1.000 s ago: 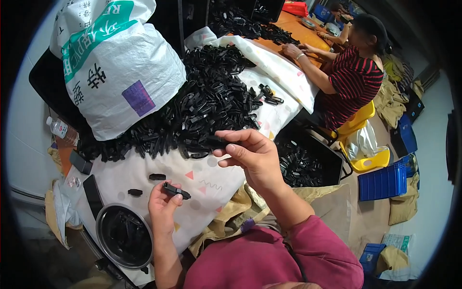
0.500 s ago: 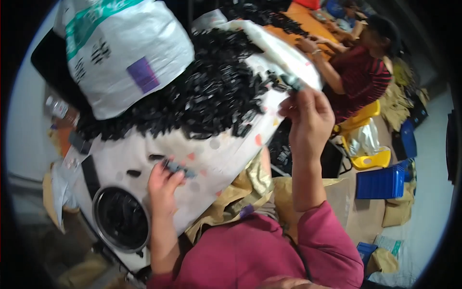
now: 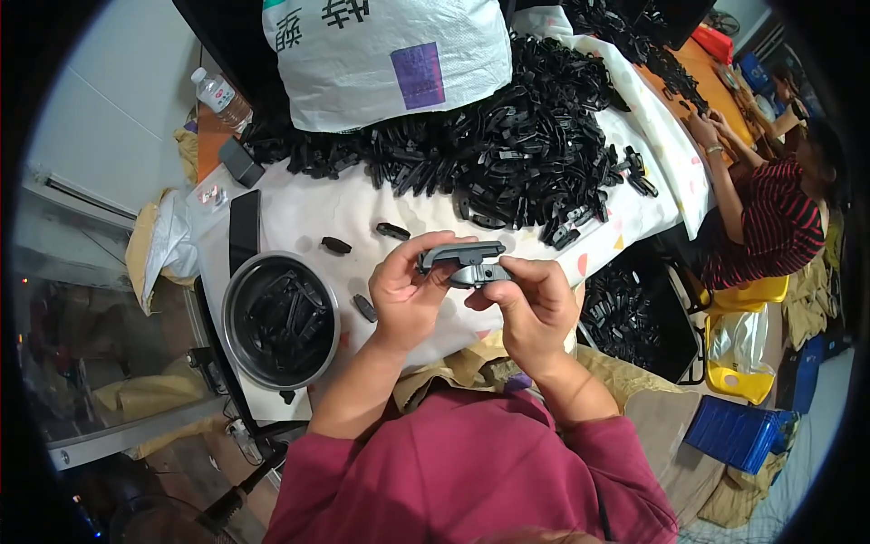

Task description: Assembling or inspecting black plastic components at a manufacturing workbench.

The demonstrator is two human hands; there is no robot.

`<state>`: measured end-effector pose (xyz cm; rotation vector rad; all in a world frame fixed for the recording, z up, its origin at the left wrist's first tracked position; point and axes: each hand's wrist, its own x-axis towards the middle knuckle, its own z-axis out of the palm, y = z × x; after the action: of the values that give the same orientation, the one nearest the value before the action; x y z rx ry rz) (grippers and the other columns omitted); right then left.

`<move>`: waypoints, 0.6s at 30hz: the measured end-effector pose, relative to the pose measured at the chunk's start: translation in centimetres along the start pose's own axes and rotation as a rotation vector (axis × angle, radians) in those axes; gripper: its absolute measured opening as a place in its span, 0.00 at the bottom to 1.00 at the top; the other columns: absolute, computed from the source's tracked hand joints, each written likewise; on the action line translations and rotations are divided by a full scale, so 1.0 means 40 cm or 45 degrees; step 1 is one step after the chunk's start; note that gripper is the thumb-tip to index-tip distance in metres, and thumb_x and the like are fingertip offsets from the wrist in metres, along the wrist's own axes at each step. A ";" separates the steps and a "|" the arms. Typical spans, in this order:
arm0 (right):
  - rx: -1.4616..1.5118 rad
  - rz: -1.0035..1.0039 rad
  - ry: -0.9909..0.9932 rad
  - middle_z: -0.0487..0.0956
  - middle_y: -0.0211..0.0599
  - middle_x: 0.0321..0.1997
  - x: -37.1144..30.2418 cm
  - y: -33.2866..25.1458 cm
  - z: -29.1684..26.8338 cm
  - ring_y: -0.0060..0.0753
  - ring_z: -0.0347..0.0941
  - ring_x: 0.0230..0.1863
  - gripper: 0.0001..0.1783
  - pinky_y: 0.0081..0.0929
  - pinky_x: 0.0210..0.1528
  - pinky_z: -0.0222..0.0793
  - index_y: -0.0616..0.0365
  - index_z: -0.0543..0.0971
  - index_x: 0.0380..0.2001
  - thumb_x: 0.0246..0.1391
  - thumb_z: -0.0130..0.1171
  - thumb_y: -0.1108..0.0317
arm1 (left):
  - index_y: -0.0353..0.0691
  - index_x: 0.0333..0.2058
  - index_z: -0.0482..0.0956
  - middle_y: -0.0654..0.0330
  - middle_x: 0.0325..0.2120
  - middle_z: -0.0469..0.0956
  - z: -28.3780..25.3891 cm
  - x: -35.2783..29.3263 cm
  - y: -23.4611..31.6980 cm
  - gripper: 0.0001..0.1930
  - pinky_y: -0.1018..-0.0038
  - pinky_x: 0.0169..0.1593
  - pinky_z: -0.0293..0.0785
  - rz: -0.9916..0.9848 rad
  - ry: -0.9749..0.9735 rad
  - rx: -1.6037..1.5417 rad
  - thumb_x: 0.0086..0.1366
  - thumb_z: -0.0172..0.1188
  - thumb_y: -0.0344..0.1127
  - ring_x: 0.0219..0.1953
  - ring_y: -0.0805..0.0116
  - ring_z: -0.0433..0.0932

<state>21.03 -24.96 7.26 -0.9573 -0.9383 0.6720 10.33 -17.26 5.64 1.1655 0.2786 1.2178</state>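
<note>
In front of my chest my two hands are brought close together. My left hand [image 3: 408,290] is closed on a long, slightly curved black plastic piece [image 3: 467,250], which points to the right. Just below it is a shorter black plastic part [image 3: 480,275] with a small hole, pinched between the thumb and fingers of my right hand [image 3: 542,308]. The two parts meet or nearly meet; I cannot tell whether they are joined. A few loose black parts [image 3: 392,231] lie on the cloth beyond my left hand.
A large heap of black parts [image 3: 535,136] covers the far table, with a white woven sack [image 3: 362,86] above it. At left are a metal bowl [image 3: 229,344] of parts and a phone [image 3: 245,227]. A black crate [image 3: 675,349] stands right; a co-worker [image 3: 770,208] sits beyond.
My right hand has come in from the far right side of the table to meet my left. The left has its piece raised nearer the middle. The view has shifted too.
</note>
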 end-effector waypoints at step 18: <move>-0.746 -0.101 -0.057 0.73 0.40 0.34 0.002 0.010 0.018 0.27 0.71 0.33 0.25 0.20 0.32 0.69 0.65 0.69 0.41 0.39 0.67 0.70 | 0.28 0.42 0.69 0.48 0.40 0.75 -0.072 -0.053 0.015 0.17 0.74 0.49 0.69 -0.184 -0.070 0.012 0.55 0.60 0.27 0.43 0.66 0.74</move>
<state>20.41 -24.45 7.13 -1.4133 -1.2383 0.3513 7.11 -17.54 4.01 1.1651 0.3221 1.0580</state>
